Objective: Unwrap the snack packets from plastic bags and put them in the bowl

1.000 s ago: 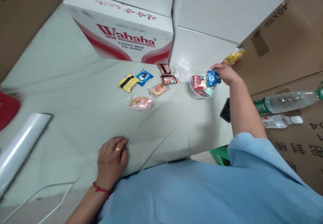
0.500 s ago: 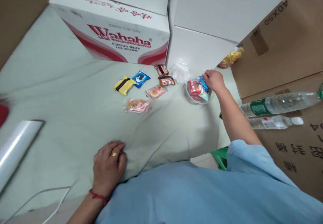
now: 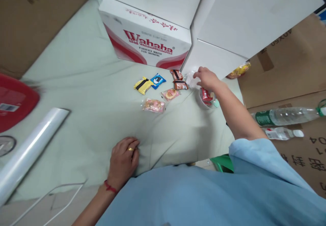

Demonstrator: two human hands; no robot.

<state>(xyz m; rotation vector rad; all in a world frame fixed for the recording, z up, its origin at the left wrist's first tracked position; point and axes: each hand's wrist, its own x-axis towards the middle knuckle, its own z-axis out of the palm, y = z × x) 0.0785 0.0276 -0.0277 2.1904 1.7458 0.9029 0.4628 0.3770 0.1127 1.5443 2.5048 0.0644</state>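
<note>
My right hand (image 3: 206,78) reaches past a small clear bowl (image 3: 203,102) that holds a red packet (image 3: 205,94). Its bent fingers rest on a crumpled clear plastic bag (image 3: 189,77) next to the white box. To the left of the bag, snack packets lie on the pale green cloth (image 3: 84,93): two brown ones (image 3: 178,79), a blue one (image 3: 158,80), a yellow-and-black one (image 3: 142,85) and two pink ones (image 3: 153,105). My left hand (image 3: 123,158), with a gold ring and a red wrist cord, lies curled on a fold of the cloth near my body.
A Wahaha carton (image 3: 150,42) and white boxes (image 3: 241,19) stand behind the snacks. Cardboard boxes (image 3: 292,59) and two water bottles (image 3: 285,115) are on the right. A yellow packet (image 3: 239,70), a film roll (image 3: 30,148), a red object (image 3: 15,98) and a green stool (image 3: 224,161) surround the cloth.
My right hand put the blue packet down into the bowl, then moved left to the clear plastic bag. My left hand stayed put; the view shifted.
</note>
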